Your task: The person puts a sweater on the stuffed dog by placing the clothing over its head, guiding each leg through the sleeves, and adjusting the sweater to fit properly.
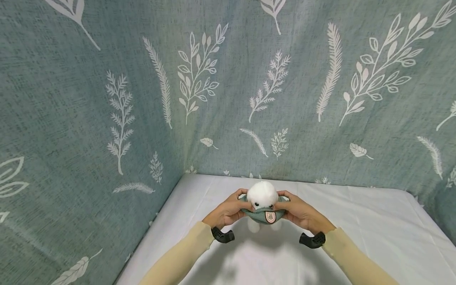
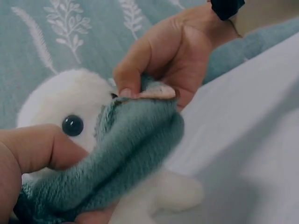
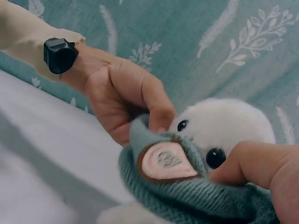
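A white plush toy (image 1: 263, 193) with shiny black eyes sits upright on the white-covered table. A teal knitted garment (image 1: 257, 215), small enough for the toy, stretches across the lower face just under the eyes. It bears a pink patch (image 3: 164, 161) with a brown edge. My left hand (image 1: 229, 210) grips the knit on one side, its thumb inside the edge against the toy's face. Opposite it, my right hand (image 1: 303, 211) grips the other side, thumb likewise tucked in. Below the knit show the toy's white feet (image 1: 253, 225). Its mouth area is hidden.
The table (image 1: 374, 225) is covered with a white cloth with faint creases. Green-grey curtains (image 1: 228, 99) with white leaf patterns hang behind and along the left side. Each wrist wears a black camera band (image 1: 222, 235).
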A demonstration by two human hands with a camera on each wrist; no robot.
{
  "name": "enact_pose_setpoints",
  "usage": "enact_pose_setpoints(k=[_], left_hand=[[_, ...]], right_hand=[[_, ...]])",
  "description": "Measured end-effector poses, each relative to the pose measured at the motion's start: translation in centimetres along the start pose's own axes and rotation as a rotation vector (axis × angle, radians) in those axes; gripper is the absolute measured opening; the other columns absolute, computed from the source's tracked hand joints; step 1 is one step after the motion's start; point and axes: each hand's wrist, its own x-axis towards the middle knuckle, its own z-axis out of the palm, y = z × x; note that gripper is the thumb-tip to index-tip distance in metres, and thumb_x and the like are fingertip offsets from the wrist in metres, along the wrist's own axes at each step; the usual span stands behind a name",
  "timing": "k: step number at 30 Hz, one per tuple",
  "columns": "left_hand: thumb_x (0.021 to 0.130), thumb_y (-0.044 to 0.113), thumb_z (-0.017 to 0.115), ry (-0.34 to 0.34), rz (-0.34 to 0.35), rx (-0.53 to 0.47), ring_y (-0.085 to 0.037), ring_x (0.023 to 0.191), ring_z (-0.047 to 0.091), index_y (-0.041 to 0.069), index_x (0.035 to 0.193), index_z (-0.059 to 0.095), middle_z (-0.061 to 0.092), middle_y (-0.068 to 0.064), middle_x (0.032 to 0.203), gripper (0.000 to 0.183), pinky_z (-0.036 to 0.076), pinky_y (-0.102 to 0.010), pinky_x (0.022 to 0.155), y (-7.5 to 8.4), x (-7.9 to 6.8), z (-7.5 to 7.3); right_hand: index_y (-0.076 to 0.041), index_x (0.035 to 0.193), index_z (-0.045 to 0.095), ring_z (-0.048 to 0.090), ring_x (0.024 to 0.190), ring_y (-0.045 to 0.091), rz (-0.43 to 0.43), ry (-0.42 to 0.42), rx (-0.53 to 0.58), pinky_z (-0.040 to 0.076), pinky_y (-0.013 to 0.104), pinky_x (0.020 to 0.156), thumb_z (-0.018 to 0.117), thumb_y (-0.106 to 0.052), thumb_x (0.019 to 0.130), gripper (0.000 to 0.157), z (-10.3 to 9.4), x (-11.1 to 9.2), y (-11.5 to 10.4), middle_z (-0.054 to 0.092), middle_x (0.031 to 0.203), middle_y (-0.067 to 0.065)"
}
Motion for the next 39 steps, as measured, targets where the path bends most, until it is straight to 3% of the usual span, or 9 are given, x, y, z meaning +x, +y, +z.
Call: enact_pose_setpoints(k=[6,10,14,19,27,39], left_hand=[[0.082,-0.008,0.068,-0.001,-0.018,0.001,-0.028,0.101,0.065,0.007,0.140,0.045,0.051,-0.026,0.137,0.063,0.057,-0.037,0.078,0.0,0.1,0.1],[0.086,0.005,0.072,-0.042,-0.049,0.039,-0.028,0.089,0.073,0.011,0.141,0.042,0.064,-0.023,0.127,0.063,0.060,-0.044,0.075,0.4,0.1,0.1],[0.088,0.010,0.076,-0.057,-0.066,0.039,-0.026,0.084,0.075,0.012,0.140,0.041,0.069,-0.022,0.119,0.063,0.062,-0.041,0.072,0.5,0.1,0.1],[0.088,0.005,0.075,-0.043,-0.057,0.011,-0.024,0.085,0.074,0.011,0.140,0.042,0.065,-0.023,0.124,0.062,0.060,-0.038,0.071,0.3,0.2,0.3],[0.086,-0.003,0.074,-0.045,-0.036,-0.032,-0.029,0.098,0.071,0.010,0.142,0.039,0.056,-0.024,0.135,0.067,0.058,-0.044,0.080,0.1,0.0,0.6],[0.082,-0.016,0.068,-0.015,-0.023,-0.052,-0.029,0.097,0.069,0.010,0.145,0.036,0.052,-0.026,0.134,0.076,0.057,-0.041,0.078,-0.2,0.0,1.2]], right_hand=[[0.000,0.153,0.032,0.063,0.104,0.024,0.014,0.021,0.019,0.056,0.035,0.086,0.065,-0.002,0.092,0.069,0.1,-0.1,-0.2,0.042,0.142,0.031],[-0.001,0.152,0.032,0.063,0.105,0.025,0.027,0.028,0.061,0.057,0.037,0.088,0.063,-0.005,0.095,0.064,0.1,0.0,-0.1,0.045,0.139,0.029],[-0.002,0.152,0.032,0.063,0.107,0.027,0.035,0.020,0.089,0.057,0.039,0.089,0.063,-0.007,0.096,0.064,0.1,0.0,0.0,0.046,0.136,0.028],[-0.005,0.153,0.031,0.061,0.111,0.029,0.043,0.009,0.112,0.056,0.041,0.091,0.062,-0.006,0.097,0.064,0.1,-0.1,0.0,0.042,0.139,0.029],[-0.004,0.152,0.029,0.062,0.109,0.027,0.025,0.005,0.112,0.056,0.041,0.090,0.062,-0.003,0.094,0.066,0.3,-0.2,-0.1,0.041,0.142,0.029],[-0.003,0.152,0.025,0.056,0.118,0.032,-0.003,0.027,0.101,0.053,0.037,0.089,0.059,0.009,0.086,0.076,0.7,-0.1,0.3,0.034,0.148,0.030]])
